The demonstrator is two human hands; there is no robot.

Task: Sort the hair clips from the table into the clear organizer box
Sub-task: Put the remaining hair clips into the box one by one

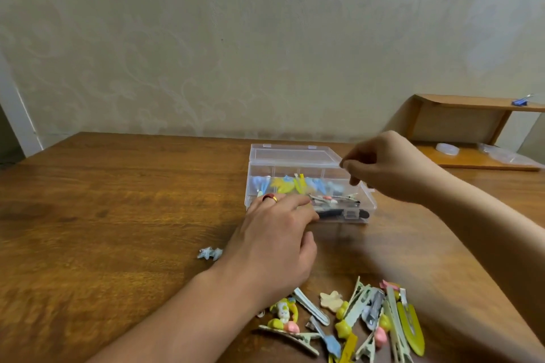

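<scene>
1. Loose hair clips (368, 321) lie heaped on the table (118, 215) at the near edge, just beside the left forearm and between the two arms; most of their long axes run roughly toward the box.
2. One small pale-blue clip (210, 253) lies apart, just left of the left wrist.
3. Past the heap, the left hand (274, 244) rests palm down against the near-left corner of the clear organizer box (365, 206), fingers laid forward and mostly straight, gripping nothing visible.
4. Farther still, the right hand (389, 168) hovers over the box's right compartments, fingertips drawn together and pointing down; whether they pinch a clip I cannot tell.
5. For the next pickup, I judge the left hand nearer the heap.
</scene>
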